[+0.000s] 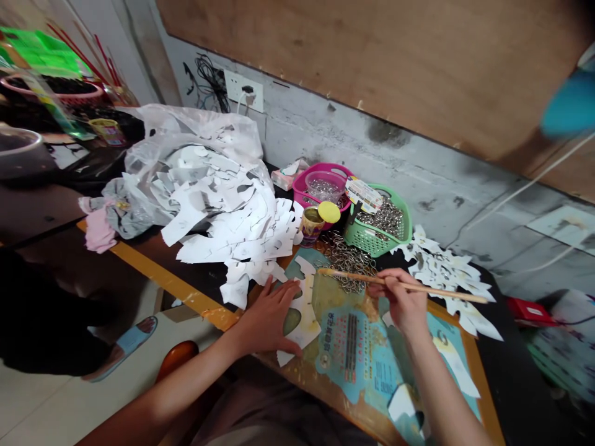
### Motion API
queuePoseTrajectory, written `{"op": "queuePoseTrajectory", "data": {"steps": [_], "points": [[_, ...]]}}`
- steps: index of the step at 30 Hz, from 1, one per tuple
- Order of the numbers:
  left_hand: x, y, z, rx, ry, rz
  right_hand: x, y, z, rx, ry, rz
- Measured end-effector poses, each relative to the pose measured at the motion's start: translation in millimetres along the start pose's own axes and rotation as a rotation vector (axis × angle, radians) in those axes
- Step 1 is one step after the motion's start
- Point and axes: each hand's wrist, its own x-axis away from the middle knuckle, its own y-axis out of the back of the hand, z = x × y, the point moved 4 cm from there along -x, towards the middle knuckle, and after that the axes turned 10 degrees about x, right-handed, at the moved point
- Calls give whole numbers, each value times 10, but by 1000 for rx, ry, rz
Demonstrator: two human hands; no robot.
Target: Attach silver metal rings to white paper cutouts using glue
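My left hand (272, 319) lies with fingers spread over a white cut-out piece (304, 310), pressing it against the work board. Pinched in my right hand (404, 300) is a long thin wooden brush (437, 291), held almost level. Its yellowed tip is at the upper part of the white piece; whether they touch I cannot tell. Under both hands is a blue printed sheet (372, 347) with yellowish stains. A small open tin (311, 226) with a yellow lid (329, 212) beside it stands behind the brush tip. Metal rings (346, 257) lie in a loose heap just past the brush.
White cut-outs are heaped in a plastic bag (223, 198) at left. Pink (300, 179) and green (379, 248) baskets hold metal rings against the wall. Stained white pieces (432, 266) pile up at right. Another person's foot in a blue slipper (137, 334) shows at lower left.
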Motion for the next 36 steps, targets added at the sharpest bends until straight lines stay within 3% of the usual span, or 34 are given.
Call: {"op": "queuePoseTrajectory", "data": {"steps": [6, 13, 19, 25, 30, 33, 36], "points": [[-10, 17, -31, 11, 26, 17, -122, -286, -224, 121, -73, 135], [-14, 17, -19, 16, 20, 11, -183, -349, -269, 182, -9, 142], [-16, 139, -86, 54, -55, -33, -136, -428, -293, 250, 84, 181], [-366, 323, -105, -76, 12, -127, -57, -455, -296, 320, 131, 262], [-738, 393, 110, -118, 28, -97, -17, -435, -293, 395, 142, 271], [-808, 361, 232, -98, 47, -68, -12, -398, -245, 429, 177, 278], [-791, 321, 277, -80, 55, -59, 13, -358, -145, 491, 301, 308]]}}
